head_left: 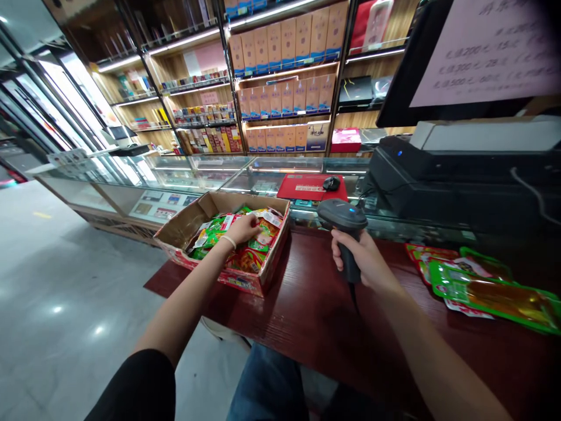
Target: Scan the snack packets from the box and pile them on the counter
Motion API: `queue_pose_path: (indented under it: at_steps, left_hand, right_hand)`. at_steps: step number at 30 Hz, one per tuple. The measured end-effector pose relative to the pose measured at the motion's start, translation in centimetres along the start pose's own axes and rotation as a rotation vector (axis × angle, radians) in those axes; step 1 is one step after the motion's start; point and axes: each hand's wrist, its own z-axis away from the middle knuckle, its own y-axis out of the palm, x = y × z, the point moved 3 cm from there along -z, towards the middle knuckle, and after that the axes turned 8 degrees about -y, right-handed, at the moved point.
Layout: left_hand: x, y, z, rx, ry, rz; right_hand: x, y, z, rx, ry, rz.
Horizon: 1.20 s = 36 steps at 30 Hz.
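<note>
My left hand (243, 228), with a pale band at the wrist, is inside an open cardboard box (274, 266), over a heap of green and red snack packets (249, 261). Its fingers are curled together against the packets, and whatever they hold is hidden. A black handheld barcode scanner (342, 215) is gripped upright by its handle in my right hand (366, 257). The scanner's head points left, toward the box, and shows a small blue light. Its cable hangs down over the dark red wooden tabletop (302, 304).
On the right lie several snack packets (495, 292). Behind the scanner are a red mat (293, 187) with a black mouse (332, 183), and a glass display counter (197, 172). A monitor (482, 58) stands above black equipment (460, 181) at right. Stocked shelves (280, 82) line the back.
</note>
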Motion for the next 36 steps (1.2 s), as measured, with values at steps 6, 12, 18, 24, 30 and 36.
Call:
queue_pose_path:
  at_steps: [6, 12, 18, 24, 30, 36]
  left_hand:
    - [1.5, -2.5, 0.4, -0.389, -0.182, 0.336]
    - [-0.2, -3.3, 1.2, -0.404, -0.095, 0.824]
    - [-6.7, -4.2, 3.1, -0.149, -0.025, 1.219]
    - [-17.1, 0.5, 6.2, 0.017, 0.06, 1.474]
    - [-20.8, 12.7, 4.9, 0.142, -0.073, 1.55]
    - [-18.4, 20.5, 2.4, 0.184, -0.139, 1.617]
  right_hand:
    - [0.8, -0.3, 0.4, 0.006, -0.015, 0.0]
    - [2.3, -0.8, 0.9, -0.016, -0.051, 0.012]
    - [2.6, -4.3, 2.2, -0.077, -0.067, 0.056]
    - [1.7, -9.8, 3.6, -0.205, -0.015, 0.007]
    - [-0.1, -13.5, 4.4, -0.301, -0.025, -0.003]
    - [-2.4, -14.4, 4.9, -0.319, 0.036, 0.062]
